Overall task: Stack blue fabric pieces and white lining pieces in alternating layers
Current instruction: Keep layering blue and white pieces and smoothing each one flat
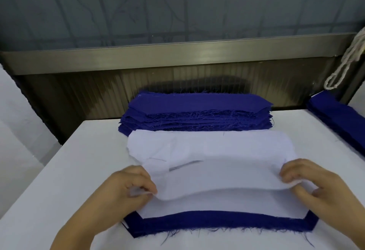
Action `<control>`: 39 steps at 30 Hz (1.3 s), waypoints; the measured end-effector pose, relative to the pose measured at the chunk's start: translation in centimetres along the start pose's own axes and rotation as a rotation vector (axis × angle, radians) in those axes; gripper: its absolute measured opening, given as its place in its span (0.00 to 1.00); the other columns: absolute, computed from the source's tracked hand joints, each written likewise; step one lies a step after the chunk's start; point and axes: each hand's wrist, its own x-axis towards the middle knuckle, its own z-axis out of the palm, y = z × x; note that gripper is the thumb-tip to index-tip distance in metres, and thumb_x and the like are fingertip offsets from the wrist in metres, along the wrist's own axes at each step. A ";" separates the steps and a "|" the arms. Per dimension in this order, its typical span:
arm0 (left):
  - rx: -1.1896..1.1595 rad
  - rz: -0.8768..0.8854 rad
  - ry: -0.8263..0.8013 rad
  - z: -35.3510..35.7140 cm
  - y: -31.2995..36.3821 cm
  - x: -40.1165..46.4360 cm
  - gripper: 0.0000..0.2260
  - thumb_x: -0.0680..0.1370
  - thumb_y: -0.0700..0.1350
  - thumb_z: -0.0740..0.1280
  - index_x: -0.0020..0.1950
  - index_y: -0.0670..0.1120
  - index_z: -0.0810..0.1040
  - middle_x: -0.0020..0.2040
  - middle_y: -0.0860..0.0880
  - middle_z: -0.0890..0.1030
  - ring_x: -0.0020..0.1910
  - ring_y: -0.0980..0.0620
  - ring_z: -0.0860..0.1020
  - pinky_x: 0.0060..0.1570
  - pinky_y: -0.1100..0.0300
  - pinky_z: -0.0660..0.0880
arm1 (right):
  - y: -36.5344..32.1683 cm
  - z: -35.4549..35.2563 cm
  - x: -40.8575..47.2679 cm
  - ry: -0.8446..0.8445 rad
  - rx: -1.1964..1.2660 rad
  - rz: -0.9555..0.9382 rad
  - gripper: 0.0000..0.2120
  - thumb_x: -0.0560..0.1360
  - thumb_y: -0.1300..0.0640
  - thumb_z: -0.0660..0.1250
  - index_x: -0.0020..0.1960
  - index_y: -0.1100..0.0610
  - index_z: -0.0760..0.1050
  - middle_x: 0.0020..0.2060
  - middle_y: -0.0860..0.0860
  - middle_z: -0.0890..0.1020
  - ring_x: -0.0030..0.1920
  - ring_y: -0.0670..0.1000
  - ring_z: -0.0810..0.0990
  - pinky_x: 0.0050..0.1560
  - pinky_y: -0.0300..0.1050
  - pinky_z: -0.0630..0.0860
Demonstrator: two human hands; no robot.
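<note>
A white lining piece (213, 162) is lifted at its near edge over the near stack. My left hand (126, 188) pinches its left corner and my right hand (314, 184) pinches its right corner. Under it lies another white piece (217, 204) on top of a blue fabric piece (227, 225), whose frayed near edge shows. Behind, a tall pile of blue fabric pieces (197, 111) sits at the back of the white table (59, 180). The far edge of the lifted lining reaches the foot of that pile.
A second stack of blue pieces (337, 119) lies at the table's right edge. A white cord (345, 62) hangs at the upper right. A metal rail and a dark window (177, 56) stand behind the table. White material (11, 121) lies at the left.
</note>
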 end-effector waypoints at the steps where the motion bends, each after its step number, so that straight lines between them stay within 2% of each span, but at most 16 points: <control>1: 0.050 -0.016 -0.075 0.3 -0.3 0.0 0.15 0.71 0.35 0.73 0.39 0.58 0.84 0.46 0.59 0.79 0.48 0.59 0.78 0.47 0.72 0.71 | 0.5 0.2 -0.5 -0.060 -0.037 -0.009 0.27 0.63 0.81 0.69 0.39 0.47 0.78 0.45 0.42 0.81 0.49 0.44 0.80 0.47 0.34 0.73; 4: 0.173 -0.024 -0.144 0.8 -0.9 0.3 0.14 0.72 0.38 0.72 0.42 0.60 0.83 0.46 0.62 0.78 0.49 0.62 0.76 0.48 0.71 0.72 | 1.2 0.5 -0.8 -0.184 -0.136 -0.062 0.29 0.60 0.79 0.70 0.40 0.45 0.75 0.44 0.42 0.79 0.46 0.46 0.79 0.47 0.38 0.72; 9: 0.215 -0.034 -0.152 0.8 -1.4 0.2 0.13 0.73 0.40 0.70 0.41 0.60 0.81 0.47 0.64 0.77 0.48 0.62 0.76 0.47 0.70 0.72 | 1.6 0.5 -0.8 -0.230 -0.182 -0.098 0.25 0.63 0.73 0.73 0.41 0.43 0.73 0.44 0.41 0.78 0.44 0.46 0.78 0.45 0.37 0.71; 13: 0.258 -0.029 -0.138 0.7 -1.0 0.3 0.15 0.73 0.38 0.69 0.40 0.60 0.81 0.48 0.65 0.76 0.50 0.64 0.74 0.49 0.69 0.72 | 0.8 0.6 -0.7 -0.147 -0.184 -0.164 0.05 0.75 0.53 0.65 0.42 0.44 0.73 0.44 0.39 0.77 0.44 0.44 0.77 0.44 0.36 0.71; 16: 0.259 -0.028 -0.113 0.7 -0.9 0.3 0.17 0.73 0.35 0.68 0.39 0.60 0.80 0.44 0.60 0.77 0.49 0.63 0.74 0.48 0.69 0.72 | 0.4 0.6 -0.8 -0.129 -0.211 -0.158 0.13 0.80 0.45 0.56 0.42 0.46 0.76 0.44 0.39 0.77 0.44 0.44 0.77 0.44 0.35 0.70; 18: 0.271 -0.043 -0.123 0.7 -0.9 0.3 0.18 0.73 0.35 0.68 0.39 0.60 0.80 0.43 0.59 0.77 0.49 0.63 0.74 0.48 0.68 0.72 | 0.1 0.6 -0.7 -0.137 -0.220 -0.155 0.07 0.77 0.52 0.64 0.41 0.47 0.76 0.43 0.39 0.76 0.43 0.44 0.77 0.43 0.34 0.70; 19: 0.281 -0.051 -0.132 0.7 -0.9 0.3 0.17 0.73 0.35 0.67 0.39 0.60 0.80 0.44 0.60 0.77 0.49 0.64 0.73 0.49 0.68 0.72 | 0.2 0.7 -0.8 -0.141 -0.235 -0.150 0.08 0.72 0.60 0.70 0.40 0.48 0.76 0.43 0.39 0.76 0.43 0.44 0.76 0.43 0.34 0.70; 20: 0.290 -0.065 -0.148 0.7 -1.0 0.3 0.16 0.73 0.36 0.67 0.40 0.59 0.81 0.44 0.60 0.77 0.49 0.64 0.73 0.49 0.68 0.72 | 0.2 0.7 -0.8 -0.147 -0.251 -0.142 0.14 0.67 0.68 0.71 0.40 0.48 0.76 0.42 0.39 0.77 0.42 0.44 0.76 0.42 0.35 0.70; 22: 0.276 -0.102 -0.184 0.7 -1.2 0.2 0.12 0.72 0.39 0.68 0.41 0.59 0.81 0.45 0.61 0.77 0.49 0.65 0.73 0.50 0.69 0.73 | 0.0 0.7 -0.8 -0.169 -0.263 -0.108 0.18 0.63 0.72 0.70 0.39 0.49 0.77 0.41 0.39 0.77 0.41 0.44 0.76 0.40 0.36 0.71; 24: 0.241 -0.121 -0.205 0.7 -1.2 0.1 0.05 0.70 0.51 0.73 0.43 0.60 0.81 0.48 0.62 0.77 0.50 0.65 0.74 0.50 0.70 0.72 | -0.5 0.5 -0.6 -0.185 -0.239 -0.098 0.15 0.64 0.68 0.67 0.40 0.48 0.77 0.41 0.38 0.77 0.41 0.43 0.77 0.42 0.37 0.71; 27: 0.134 -0.083 -0.137 1.0 -1.0 0.1 0.15 0.67 0.67 0.69 0.47 0.61 0.82 0.51 0.63 0.77 0.54 0.64 0.74 0.53 0.73 0.69 | -0.8 0.2 -0.6 -0.210 -0.192 -0.108 0.08 0.69 0.56 0.63 0.42 0.47 0.79 0.43 0.37 0.79 0.45 0.40 0.78 0.49 0.36 0.71; 29: 0.077 -0.009 -0.111 1.5 -0.6 0.2 0.16 0.69 0.68 0.65 0.49 0.61 0.82 0.54 0.64 0.76 0.57 0.64 0.73 0.56 0.73 0.67 | -0.8 -0.1 -0.9 -0.204 -0.123 -0.102 0.10 0.74 0.51 0.61 0.45 0.47 0.81 0.46 0.39 0.81 0.48 0.42 0.80 0.52 0.35 0.71; 31: 0.082 0.026 -0.142 2.2 -0.5 0.3 0.13 0.72 0.64 0.66 0.52 0.62 0.82 0.58 0.68 0.75 0.61 0.66 0.71 0.59 0.74 0.65 | -1.0 0.0 -1.0 -0.186 -0.101 -0.096 0.14 0.77 0.49 0.58 0.45 0.47 0.83 0.49 0.39 0.82 0.50 0.43 0.80 0.53 0.36 0.71; 33: 0.130 0.038 -0.169 2.8 -0.7 0.4 0.10 0.74 0.59 0.68 0.54 0.64 0.80 0.60 0.71 0.73 0.63 0.69 0.67 0.62 0.75 0.62 | -1.3 0.4 -0.8 -0.192 -0.120 -0.109 0.15 0.78 0.48 0.58 0.46 0.47 0.84 0.50 0.37 0.81 0.51 0.40 0.79 0.54 0.35 0.71; 36: 0.225 0.045 -0.166 3.4 -1.1 0.6 0.15 0.74 0.60 0.66 0.61 0.63 0.77 0.62 0.73 0.69 0.65 0.73 0.61 0.62 0.78 0.56 | -1.7 0.8 -0.9 -0.203 -0.153 -0.108 0.15 0.77 0.47 0.59 0.46 0.47 0.84 0.52 0.34 0.80 0.54 0.36 0.77 0.56 0.31 0.70; 39: 0.252 0.023 -0.075 3.6 -1.4 0.8 0.16 0.75 0.60 0.67 0.62 0.61 0.76 0.62 0.73 0.66 0.64 0.74 0.61 0.61 0.80 0.55 | -1.5 0.8 -0.9 -0.176 -0.148 -0.084 0.16 0.77 0.46 0.59 0.45 0.48 0.84 0.54 0.33 0.79 0.55 0.35 0.76 0.58 0.29 0.68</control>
